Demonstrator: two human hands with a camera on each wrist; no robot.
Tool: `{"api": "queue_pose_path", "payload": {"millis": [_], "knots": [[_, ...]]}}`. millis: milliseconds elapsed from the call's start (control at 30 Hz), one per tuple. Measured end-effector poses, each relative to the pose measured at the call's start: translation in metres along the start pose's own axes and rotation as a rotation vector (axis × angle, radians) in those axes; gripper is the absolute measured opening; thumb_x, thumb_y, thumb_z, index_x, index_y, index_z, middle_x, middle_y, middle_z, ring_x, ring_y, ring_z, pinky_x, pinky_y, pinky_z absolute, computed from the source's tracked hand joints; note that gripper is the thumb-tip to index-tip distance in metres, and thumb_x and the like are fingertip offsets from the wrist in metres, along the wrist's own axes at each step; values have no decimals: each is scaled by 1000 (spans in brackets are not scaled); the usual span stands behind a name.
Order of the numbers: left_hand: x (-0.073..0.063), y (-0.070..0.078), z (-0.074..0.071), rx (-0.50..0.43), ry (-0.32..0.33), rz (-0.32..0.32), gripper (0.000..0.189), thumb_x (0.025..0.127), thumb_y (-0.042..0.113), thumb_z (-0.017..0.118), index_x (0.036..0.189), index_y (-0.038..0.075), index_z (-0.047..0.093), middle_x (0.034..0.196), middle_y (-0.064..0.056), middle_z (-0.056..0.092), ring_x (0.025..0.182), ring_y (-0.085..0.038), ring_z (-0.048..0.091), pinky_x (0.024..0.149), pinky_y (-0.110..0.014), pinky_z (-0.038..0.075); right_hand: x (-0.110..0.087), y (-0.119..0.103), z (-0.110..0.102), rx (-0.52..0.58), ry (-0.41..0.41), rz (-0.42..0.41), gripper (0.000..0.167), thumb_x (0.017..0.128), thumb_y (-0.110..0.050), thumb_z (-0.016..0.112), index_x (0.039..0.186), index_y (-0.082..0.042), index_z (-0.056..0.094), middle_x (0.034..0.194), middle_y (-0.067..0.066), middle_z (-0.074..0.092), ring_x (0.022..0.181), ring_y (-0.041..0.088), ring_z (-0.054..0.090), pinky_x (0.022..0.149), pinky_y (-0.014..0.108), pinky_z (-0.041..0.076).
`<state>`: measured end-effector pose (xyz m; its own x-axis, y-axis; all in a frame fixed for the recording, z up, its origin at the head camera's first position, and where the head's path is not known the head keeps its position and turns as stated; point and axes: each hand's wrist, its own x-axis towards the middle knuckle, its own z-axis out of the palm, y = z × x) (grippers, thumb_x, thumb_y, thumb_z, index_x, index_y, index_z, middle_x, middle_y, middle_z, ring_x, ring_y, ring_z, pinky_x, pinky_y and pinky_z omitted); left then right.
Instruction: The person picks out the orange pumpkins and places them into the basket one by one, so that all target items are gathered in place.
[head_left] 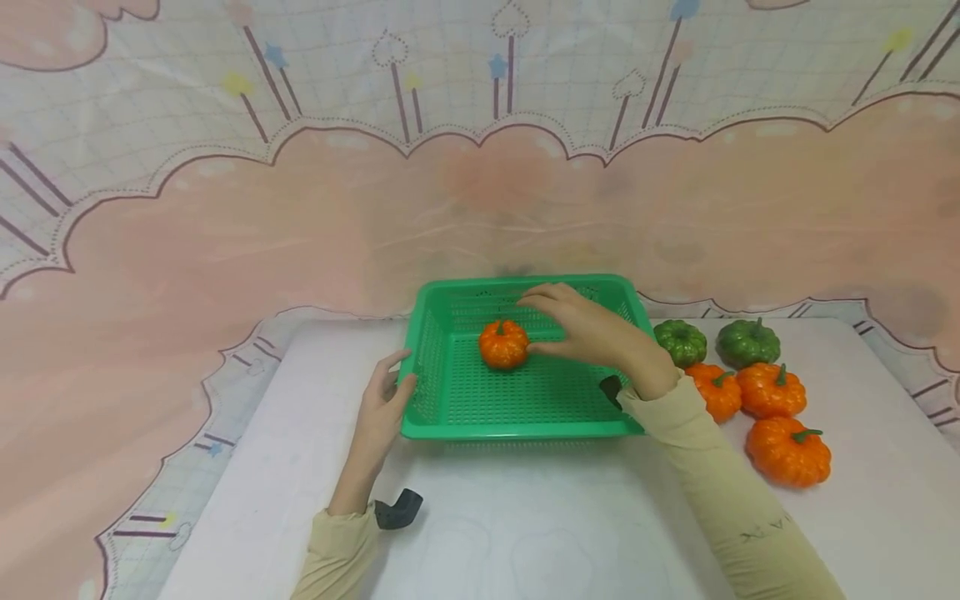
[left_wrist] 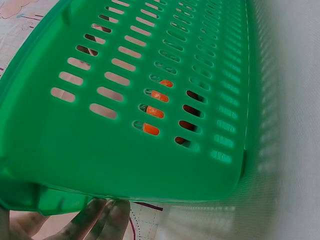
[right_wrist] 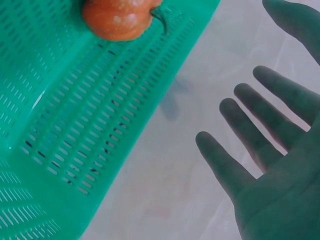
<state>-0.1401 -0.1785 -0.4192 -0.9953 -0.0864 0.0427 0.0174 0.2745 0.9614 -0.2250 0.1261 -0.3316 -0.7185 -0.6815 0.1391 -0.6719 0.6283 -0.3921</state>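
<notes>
A green plastic basket (head_left: 517, 431) with slotted walls stands on the table. Inside it lies one small orange pumpkin (head_left: 502, 347) with a green stem; in the left wrist view, bits of orange show through the slots. My left hand (head_left: 384, 404) holds the basket's left rim, fingers against the outside and thumb at the edge. Over the basket's inside is my right hand (head_left: 588, 333), thumb and fingers apart with nothing between them, just to the right of the pumpkin. In the right wrist view its fingers (right_wrist: 240, 172) are spread and straight.
Right of the basket sit two green pumpkins (head_left: 748, 343) and several orange ones (head_left: 789, 452), the nearest partly hidden by the right arm. A patterned pink and white cloth (head_left: 480, 200) hangs behind the white table (head_left: 525, 533). Dark wrist camera mounts show at both sleeves.
</notes>
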Motion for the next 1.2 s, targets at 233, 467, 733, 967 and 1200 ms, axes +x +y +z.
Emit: {"api": "queue_pose_path", "payload": {"millis": [233,467,733,967,1200], "knots": [[-1,-1,-2,4,2,-22,46,105,26,50,149,19,39,134,-22,56,117,-38,63,89,-44,58,-7,1,-4,6,27,3,63,91,-30,75,144,-10,48,150,9,44,140,29,37,113,49,38],[0,-2,-2,13,10,-25,46,105,24,50,149,18,39,133,-22,57,115,-38,64,85,-40,59,-17,3,-10,14,75,12,67,90,-31,76,145,-8,46,150,10,44,140,30,37,114,50,36],[0,-2,-1,14,7,-17,46,105,25,50,149,18,39,132,-21,57,115,-37,64,85,-39,59,-28,8,-14,18,108,22,68,90,-29,76,146,-5,46,150,13,44,139,32,38,114,52,36],[1,-2,-1,6,3,-13,46,105,25,50,149,18,39,132,-22,57,114,-37,64,84,-36,60,-39,12,-14,16,112,64,68,90,-29,76,146,-6,45,150,13,42,139,33,37,113,53,36],[1,-2,0,5,1,-13,46,105,25,50,149,18,39,132,-21,57,114,-37,64,85,-37,59,-49,17,-14,35,97,102,68,91,-28,74,147,-5,43,152,15,39,141,34,34,111,55,37]]}}
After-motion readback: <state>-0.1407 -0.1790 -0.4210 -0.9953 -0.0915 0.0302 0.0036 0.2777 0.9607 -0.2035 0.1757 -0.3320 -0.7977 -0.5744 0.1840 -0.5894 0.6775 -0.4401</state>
